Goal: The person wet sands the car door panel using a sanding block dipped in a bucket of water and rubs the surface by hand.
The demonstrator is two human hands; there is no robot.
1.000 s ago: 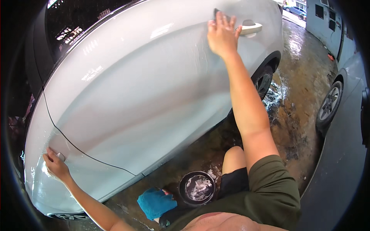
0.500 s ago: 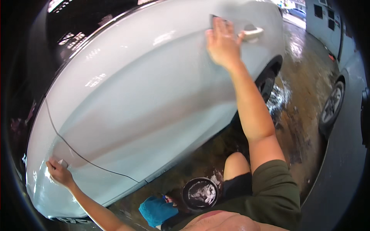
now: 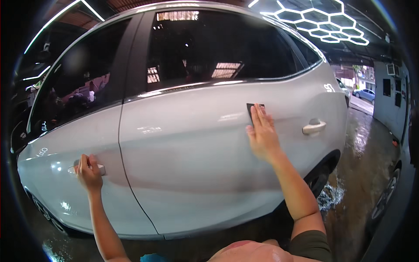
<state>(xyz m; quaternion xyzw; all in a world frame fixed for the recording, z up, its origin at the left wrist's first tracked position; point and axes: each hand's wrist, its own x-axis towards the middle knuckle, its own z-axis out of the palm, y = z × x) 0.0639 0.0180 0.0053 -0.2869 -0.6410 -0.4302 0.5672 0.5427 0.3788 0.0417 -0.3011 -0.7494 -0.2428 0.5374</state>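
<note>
My right hand (image 3: 263,133) lies against the white rear car door (image 3: 187,174), fingers stretched long. Under the fingers it presses a thin dark square pad (image 3: 250,109), most of it hidden by the hand. The rear door handle (image 3: 314,126) is a short way to the right of that hand. On the front door (image 3: 98,192), my left hand (image 3: 90,171) curls its fingers around the front door handle (image 3: 102,170). Part of that handle is covered by the hand.
Dark windows (image 3: 218,48) run above the doors. A blue cloth (image 3: 152,258) shows at the lower edge. At right, the rear wheel (image 3: 320,179) meets wet floor (image 3: 355,174), with another car's wheel (image 3: 386,194) farther right. Hexagonal lights (image 3: 318,19) hang overhead.
The view has tilted up, bringing in the windows and ceiling lights and losing the bucket. My right hand with the pad has slid left, away from the rear handle. My left hand stays at the front handle.
</note>
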